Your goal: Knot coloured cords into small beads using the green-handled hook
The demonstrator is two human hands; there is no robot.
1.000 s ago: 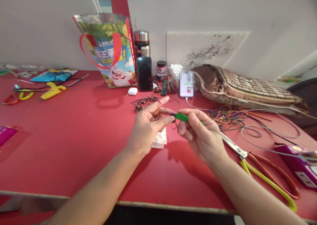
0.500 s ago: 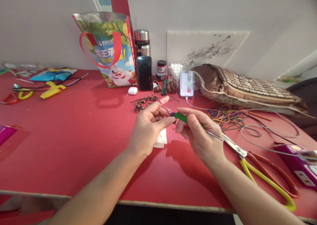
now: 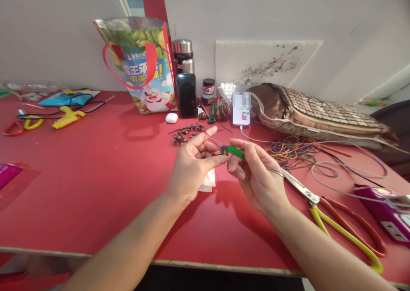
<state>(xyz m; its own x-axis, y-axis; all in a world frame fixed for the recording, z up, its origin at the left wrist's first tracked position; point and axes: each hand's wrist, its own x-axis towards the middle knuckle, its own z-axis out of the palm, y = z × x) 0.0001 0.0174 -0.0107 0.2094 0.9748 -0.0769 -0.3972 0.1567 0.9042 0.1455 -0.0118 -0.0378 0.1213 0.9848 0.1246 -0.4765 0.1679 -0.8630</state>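
Left hand (image 3: 187, 169) is pinching a little multicolored yarn piece (image 3: 221, 151), right hand (image 3: 262, 171) is gripping a green-handled hook (image 3: 235, 151) right up at it, both over the red table (image 3: 105, 188). Scissors (image 3: 312, 197) lie off to the right, tangled threads (image 3: 290, 153) just behind.

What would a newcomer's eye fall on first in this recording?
Probably the brightly printed shopping bag, upright at the back of the red table, left of centre. Next, mid-picture, the green-handled tool in the right grip, its front end at a small multicoloured yarn piece pinched in the left grip. At right lie big scissors with one red and one yellow handle.
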